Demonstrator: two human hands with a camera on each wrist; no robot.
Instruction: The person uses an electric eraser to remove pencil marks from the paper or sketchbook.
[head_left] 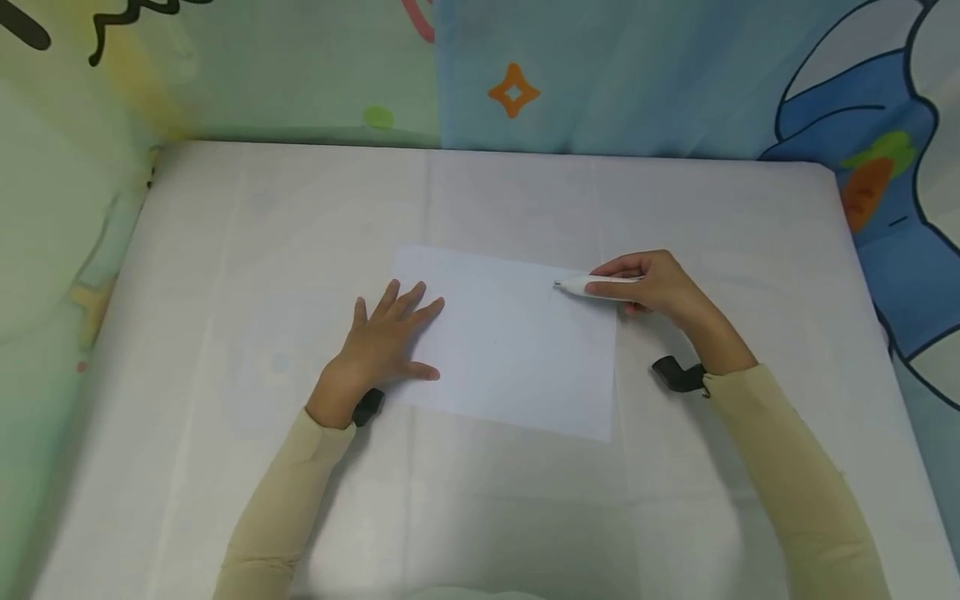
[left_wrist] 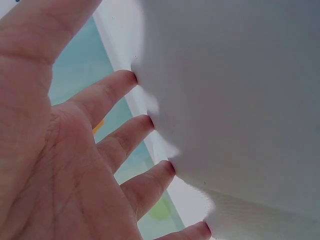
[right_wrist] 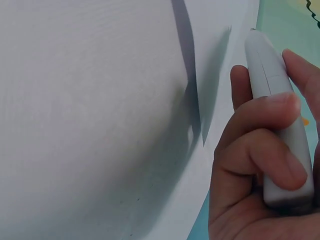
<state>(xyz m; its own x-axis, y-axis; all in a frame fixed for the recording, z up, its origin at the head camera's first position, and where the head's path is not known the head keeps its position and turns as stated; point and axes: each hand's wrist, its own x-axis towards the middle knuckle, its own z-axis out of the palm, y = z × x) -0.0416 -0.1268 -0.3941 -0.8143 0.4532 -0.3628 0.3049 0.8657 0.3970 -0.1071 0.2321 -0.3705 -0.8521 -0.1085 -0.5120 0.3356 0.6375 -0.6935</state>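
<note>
A plain white sheet of paper (head_left: 510, 350) lies slightly askew on the white-covered table. My left hand (head_left: 378, 346) rests with fingers spread over the paper's left edge; in the left wrist view its fingertips (left_wrist: 167, 167) press on the white surface. My right hand (head_left: 652, 283) grips a thick white pen-shaped tool (head_left: 573, 286) over the paper's upper right part. In the right wrist view this tool (right_wrist: 267, 75) has a tapered nose with a small metallic tip and a dark rear end, and the fingers (right_wrist: 270, 112) curl round its body.
The white tablecloth (head_left: 247, 350) has faint fold lines. Black wrist-camera mounts (head_left: 678, 375) sit at both cuffs. A printed cartoon curtain (head_left: 637, 75) stands behind the table and along both sides.
</note>
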